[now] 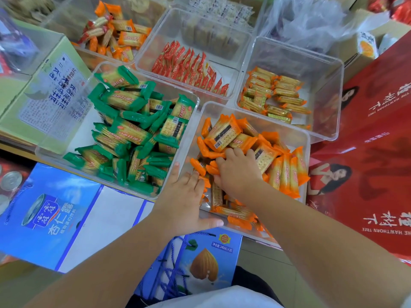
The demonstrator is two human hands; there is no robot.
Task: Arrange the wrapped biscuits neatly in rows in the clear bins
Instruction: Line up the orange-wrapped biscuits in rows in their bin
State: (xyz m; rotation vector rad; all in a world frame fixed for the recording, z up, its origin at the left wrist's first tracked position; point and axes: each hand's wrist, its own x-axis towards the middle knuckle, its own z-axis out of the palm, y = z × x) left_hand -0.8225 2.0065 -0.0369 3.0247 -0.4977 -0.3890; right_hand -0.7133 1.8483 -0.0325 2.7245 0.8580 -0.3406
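Observation:
A clear bin at centre right holds a loose heap of orange-wrapped biscuits; a few stand upright in a row along its right side. My right hand reaches into this bin, its fingers resting on the packets in the pile. My left hand holds the bin's near left corner, thumb along the front wall and fingers over the rim. To the left, another clear bin is piled with green-wrapped biscuits.
Behind stand more clear bins: red packets, gold-wrapped biscuits, mixed orange packets. Blue drink cartons lie below the bins, red gift boxes on the right, a green carton at the left.

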